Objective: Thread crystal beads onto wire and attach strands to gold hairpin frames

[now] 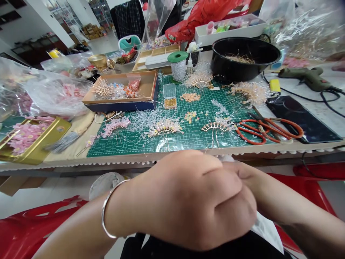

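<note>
Landmark: green gridded cutting mat [129,146]. On its front, left to right: pink beaded comb [115,125], pale-yellow beaded comb [165,126], curved gold comb [214,125]. At its rear left: open navy-sided cardboard box [121,105]. To its left: gold rectangular metal tin [59,136] holding pink flower pieces [29,133]. Behind it, right: round black plastic basin [221,65]. Across its right edge: orange-handled metal scissors [261,130]. Before it: left hand [188,201], overlapping right hand [244,171].

Found no readable text, brand, number or sign. Can make out small printed marks along the near edge of the green cutting mat [126,145], too blurred to decipher.
</note>
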### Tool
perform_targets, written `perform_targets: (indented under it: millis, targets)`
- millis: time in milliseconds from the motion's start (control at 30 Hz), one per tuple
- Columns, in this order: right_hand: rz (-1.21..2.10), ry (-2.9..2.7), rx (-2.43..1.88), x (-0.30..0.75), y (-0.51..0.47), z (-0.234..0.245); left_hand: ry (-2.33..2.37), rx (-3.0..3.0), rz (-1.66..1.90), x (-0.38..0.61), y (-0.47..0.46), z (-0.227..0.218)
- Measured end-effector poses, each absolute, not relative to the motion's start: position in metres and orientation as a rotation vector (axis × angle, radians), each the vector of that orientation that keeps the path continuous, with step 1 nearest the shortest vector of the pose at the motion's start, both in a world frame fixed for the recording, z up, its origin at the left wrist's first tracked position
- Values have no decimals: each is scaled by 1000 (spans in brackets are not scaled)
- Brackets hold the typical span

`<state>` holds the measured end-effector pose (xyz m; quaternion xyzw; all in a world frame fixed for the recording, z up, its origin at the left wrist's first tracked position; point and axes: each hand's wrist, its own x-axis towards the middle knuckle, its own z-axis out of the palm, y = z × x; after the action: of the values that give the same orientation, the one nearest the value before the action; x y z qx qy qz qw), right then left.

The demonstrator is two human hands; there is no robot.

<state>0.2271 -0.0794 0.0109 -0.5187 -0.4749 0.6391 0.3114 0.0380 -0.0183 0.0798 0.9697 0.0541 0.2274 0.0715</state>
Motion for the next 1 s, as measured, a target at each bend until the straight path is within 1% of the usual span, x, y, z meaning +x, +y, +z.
perform_targets:
  millis: [100, 267, 367, 433, 500, 567, 667, 733, 867, 1000]
  targets:
    - [1892, -1013, -1342, 231, -80, 4, 165, 2864, 767, 25, -26, 68]
    - [1898, -911, -1250, 233, -79, 1, 298, 2762, 659, 1, -29, 44]
    - [1956, -836, -1190, 232, -80, 2, 564, 2589, 673, -9, -30, 39]
    - [1954, -866, -1202, 231, -81, 3, 799, 2472, 610, -12, -31, 43]
    - [1871, -962, -1262, 228, -81, 4, 960, 2419, 530, -11, -34, 51]
    - [1695, -1121, -1357, 223, -81, 5, 1021, 2438, 493, -5, -40, 60]
    - [1394, -1351, -1509, 215, -82, 10, 1102, 2574, 539, 9, -50, 66]
    - [1300, -1413, -1561, 212, -85, 13, 1177, 2713, 595, 19, -55, 63]
    - [1290, -1444, -1519, 213, -89, 14, 1140, 2841, 685, 29, -57, 54]
    - [1366, -1384, -1402, 214, -90, 13, 1011, 2682, 772, 28, -54, 52]
